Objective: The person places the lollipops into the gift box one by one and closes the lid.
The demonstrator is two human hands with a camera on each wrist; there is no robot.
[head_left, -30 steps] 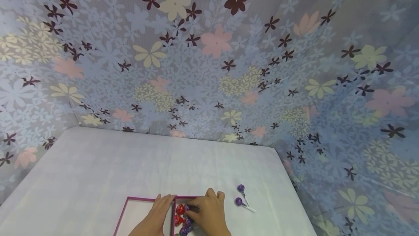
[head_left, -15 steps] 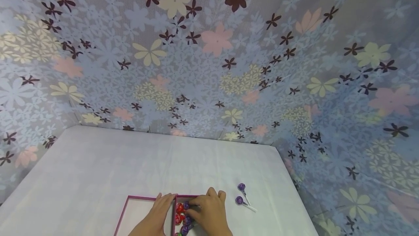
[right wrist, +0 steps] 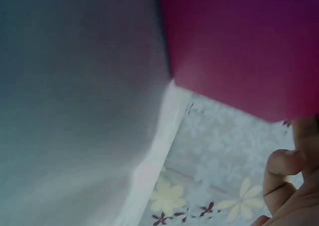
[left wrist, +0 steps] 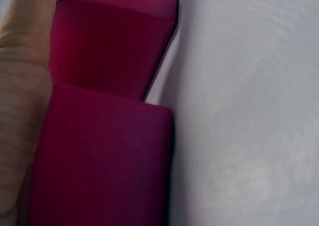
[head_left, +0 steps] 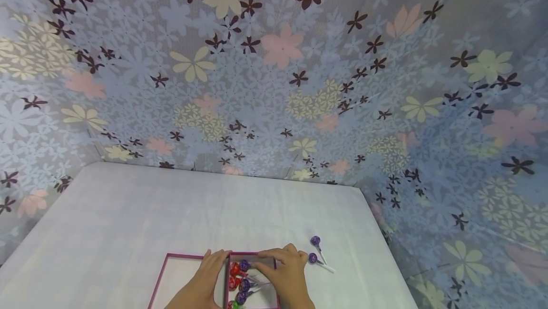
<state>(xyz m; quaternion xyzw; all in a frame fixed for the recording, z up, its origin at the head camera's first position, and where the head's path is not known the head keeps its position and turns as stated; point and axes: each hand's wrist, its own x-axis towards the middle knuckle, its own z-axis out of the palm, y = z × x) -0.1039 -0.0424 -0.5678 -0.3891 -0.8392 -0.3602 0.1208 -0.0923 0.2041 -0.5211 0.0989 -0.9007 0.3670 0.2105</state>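
Straight fingers of my left hand (head_left: 201,280) rest along the shared edge of a pink-rimmed box (head_left: 277,294) and its pink-rimmed neighbour tray, in the head view. Inside the box lie red lollipops (head_left: 234,282) in a column at the left, with purple lollipops (head_left: 244,285) beside them, sticks pointing right. A green-wrapped one (head_left: 233,304) shows at the lower edge. My right hand (head_left: 291,275) is over the box's back right corner, its thumb inside near the rearmost purple lollipop (head_left: 244,265) and apart from it. The right wrist view shows the box's pink outer wall (right wrist: 239,47).
The second pink-rimmed tray (head_left: 184,280), white inside, adjoins the box on the left. Two loose purple lollipops (head_left: 313,258) lie on the white tabletop (head_left: 180,209) right of my right hand. A flowered cloth (head_left: 257,85) hangs behind and at both sides.
My right hand has let go of the rearmost purple lollipop and shifted right, uncovering the lollipop sticks. My left hand keeps its place on the box edge.
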